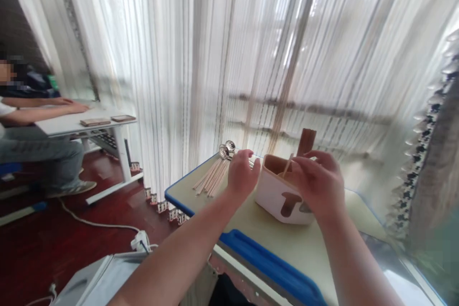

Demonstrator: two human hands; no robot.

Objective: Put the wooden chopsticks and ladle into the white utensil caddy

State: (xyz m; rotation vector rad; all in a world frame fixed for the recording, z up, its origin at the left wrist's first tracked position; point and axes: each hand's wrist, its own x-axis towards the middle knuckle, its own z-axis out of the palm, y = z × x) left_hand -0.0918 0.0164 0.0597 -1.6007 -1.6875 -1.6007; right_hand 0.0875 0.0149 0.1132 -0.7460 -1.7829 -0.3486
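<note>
A white holder (276, 193) with a brown mushroom mark stands on the beige table (297, 248). A light wooden chopstick (287, 166) leans inside it, and dark brown sticks (307, 142) rise from its far side. My right hand (317, 184) is over the holder, fingers pinched on the light chopstick. My left hand (242, 174) hovers beside the holder's left wall, fingers curled, above a fan of wooden chopsticks (211, 177) lying on the table. Two metal spoons (226, 149) lie at the far end of that fan.
The table has a blue rim (265, 260) and stands against sheer white curtains (222, 57). A seated person (32, 148) works at a white desk (86, 124) at the left. A power strip with cable (141, 241) lies on the dark red floor.
</note>
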